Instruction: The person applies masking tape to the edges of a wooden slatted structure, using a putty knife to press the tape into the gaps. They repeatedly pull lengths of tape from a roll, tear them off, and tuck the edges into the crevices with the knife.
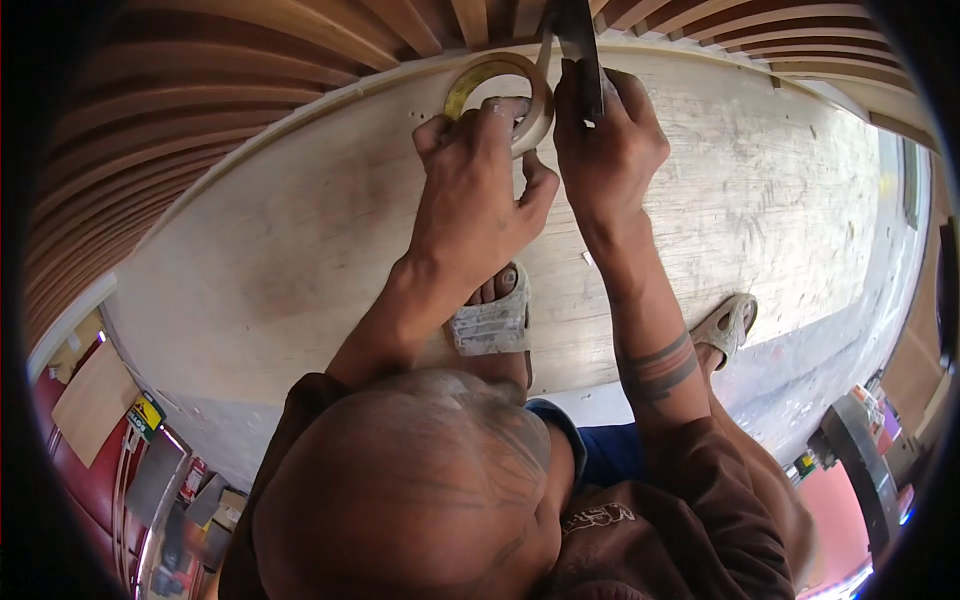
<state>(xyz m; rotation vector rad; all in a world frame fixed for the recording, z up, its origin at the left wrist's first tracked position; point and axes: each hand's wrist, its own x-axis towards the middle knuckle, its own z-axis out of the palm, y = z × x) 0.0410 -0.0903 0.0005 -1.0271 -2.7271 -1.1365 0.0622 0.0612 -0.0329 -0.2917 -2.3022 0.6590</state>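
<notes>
A roll of masking tape [541,112] sits in my left hand [478,170], whose fingers hook through and around the ring. From the roll's right side a narrow pale strip [545,52] rises beside a dark, flat, blade-like tool [583,45]. My right hand [615,150] is closed around that tool, which points up toward the wooden slats [400,22]. The exact kind of tool cannot be made out. Both hands are close together over the pale wooden board [330,200], near its far edge.
Brown slats curve along the far side behind a light wooden edge strip [290,118]. My sandalled feet [492,325] stand on the board. At lower left are a leaning plywood piece [95,400] and assorted clutter. A dark-edged object [862,465] stands at lower right.
</notes>
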